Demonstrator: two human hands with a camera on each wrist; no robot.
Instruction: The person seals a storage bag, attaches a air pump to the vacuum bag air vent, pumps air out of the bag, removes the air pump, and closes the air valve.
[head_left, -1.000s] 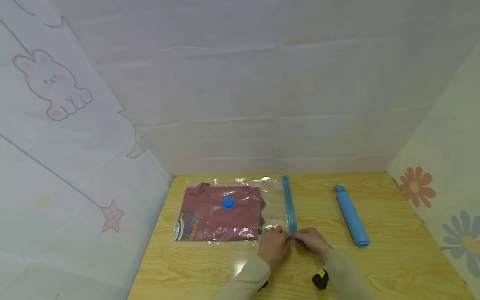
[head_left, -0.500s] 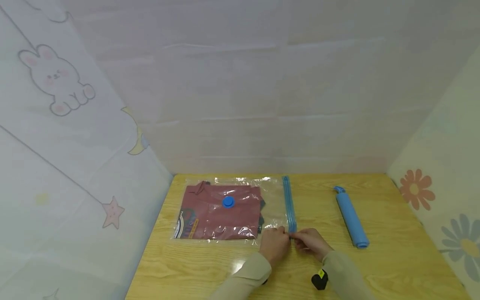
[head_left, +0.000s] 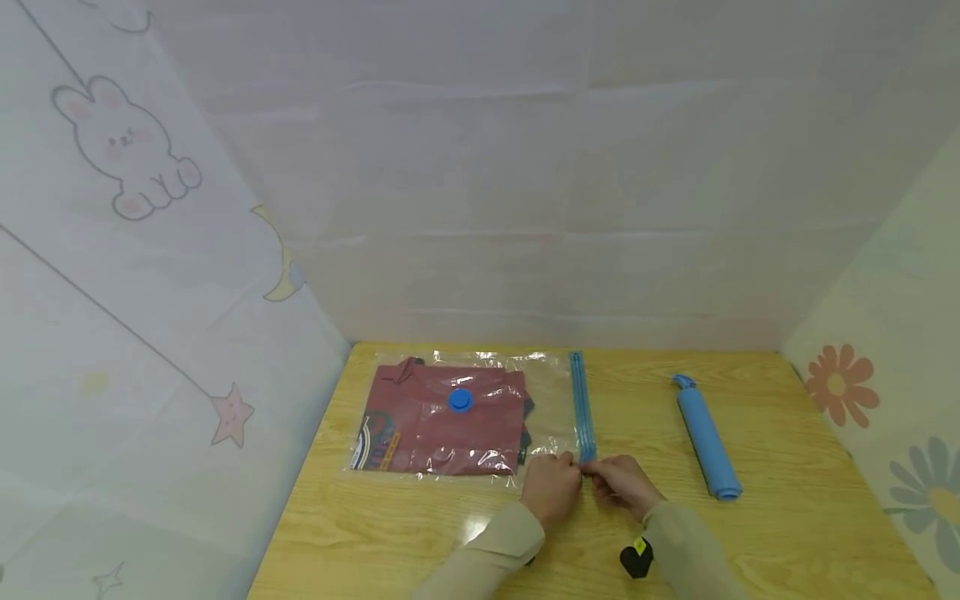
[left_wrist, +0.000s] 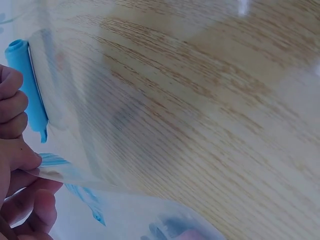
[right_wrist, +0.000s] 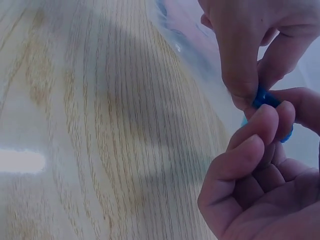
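Note:
A clear vacuum storage bag (head_left: 551, 408) lies flat on the table, with a folded dark red shirt (head_left: 480, 429) inside and a round blue valve (head_left: 461, 401) on top. Blue zip strips (head_left: 582, 400) run along its right end. At the near end of these strips, my left hand (head_left: 551, 489) pinches the bag's edge. Beside it, my right hand (head_left: 626, 486) pinches a small blue zip slider (right_wrist: 265, 98) between thumb and fingers, its other fingers curled. Both hands' fingertips meet there in the right wrist view. The left wrist view shows bag film stretching from the fingers.
A blue hand pump (head_left: 708, 446) lies on the wooden table (head_left: 810, 500) to the right of the bag. Near the right sleeve is a black piece with a yellow mark (head_left: 637, 558). Printed white cloth walls (head_left: 480, 208) stand around the table's back and sides.
The head view has shifted slightly. Both hands stay at the near end of the zip strips, with only slight movement of the left fingers. Bag and pump keep their places.

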